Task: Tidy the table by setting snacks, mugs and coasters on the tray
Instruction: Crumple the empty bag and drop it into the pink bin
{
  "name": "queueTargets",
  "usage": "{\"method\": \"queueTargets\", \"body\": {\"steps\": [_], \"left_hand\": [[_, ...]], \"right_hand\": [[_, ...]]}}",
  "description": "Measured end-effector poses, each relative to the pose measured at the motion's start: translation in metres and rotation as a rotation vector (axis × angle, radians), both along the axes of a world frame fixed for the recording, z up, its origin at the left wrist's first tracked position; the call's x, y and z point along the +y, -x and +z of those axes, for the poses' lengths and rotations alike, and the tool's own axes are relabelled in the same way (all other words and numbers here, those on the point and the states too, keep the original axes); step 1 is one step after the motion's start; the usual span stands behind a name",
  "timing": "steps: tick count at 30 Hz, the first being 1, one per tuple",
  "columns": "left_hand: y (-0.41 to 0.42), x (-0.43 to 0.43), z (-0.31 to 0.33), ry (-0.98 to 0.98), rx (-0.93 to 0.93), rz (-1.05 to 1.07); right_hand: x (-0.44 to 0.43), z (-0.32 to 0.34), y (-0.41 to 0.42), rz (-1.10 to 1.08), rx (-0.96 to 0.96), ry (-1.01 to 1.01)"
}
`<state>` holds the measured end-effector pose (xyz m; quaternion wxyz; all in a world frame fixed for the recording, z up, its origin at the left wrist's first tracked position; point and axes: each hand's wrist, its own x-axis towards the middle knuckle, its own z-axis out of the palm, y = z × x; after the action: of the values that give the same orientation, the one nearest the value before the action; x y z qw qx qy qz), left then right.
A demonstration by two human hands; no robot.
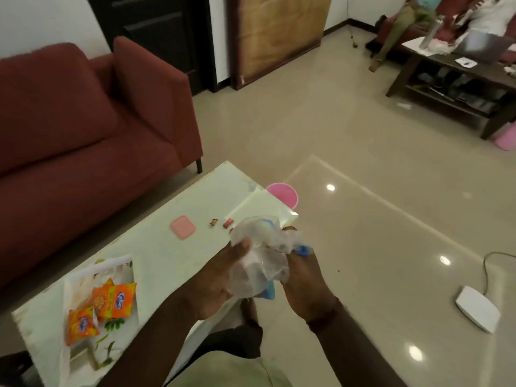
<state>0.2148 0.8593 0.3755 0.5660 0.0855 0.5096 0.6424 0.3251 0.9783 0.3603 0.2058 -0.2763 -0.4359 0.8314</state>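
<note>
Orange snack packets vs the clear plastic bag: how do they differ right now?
The orange snack packets lie on the tray, untouched; the clear plastic bag is held above the table edge between the left hand and right hand. The packets are opaque and printed, lying fairly flat; the bag is see-through and crumpled.

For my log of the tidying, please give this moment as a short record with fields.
left hand: grips crumpled clear plastic bag
right hand: grips the same bag, with a blue item inside
tray: holds two orange snack packets
pink coaster: on table, off the tray
two small candies: on table beside coaster
mugs: none visible
</note>
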Motion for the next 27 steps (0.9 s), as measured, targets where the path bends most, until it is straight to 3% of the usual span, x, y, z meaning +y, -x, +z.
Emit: {"method": "queueTargets", "body": {"steps": [3,8,10,15,19,27], "left_hand": [[0.001,0.048,-0.004,0.095,0.119,-0.041],[0.011,0.131,-0.008,0.113,0.185,0.089],[0.025,0.161,-0.013,0.142,0.213,0.133],[0.079,0.218,-0.037,0.283,0.264,0.21],[0.111,0.251,-0.05,0.293,0.56,0.112],[0.137,0.323,-0.076,0.206,0.925,-0.162]], "right_hand": [[0.023,-0.003,0.013,-0.046,-0.219,-0.252],[0.067,-0.007,0.035,0.031,-0.486,-1.138],[0.09,-0.006,0.045,0.085,-0.57,-1.284],[0.16,-0.006,0.06,0.307,-0.531,-1.075],[0.197,-0.012,0.07,0.242,-0.516,-0.935],[0.276,-0.027,0.114,0.299,-0.356,-0.258]]}}
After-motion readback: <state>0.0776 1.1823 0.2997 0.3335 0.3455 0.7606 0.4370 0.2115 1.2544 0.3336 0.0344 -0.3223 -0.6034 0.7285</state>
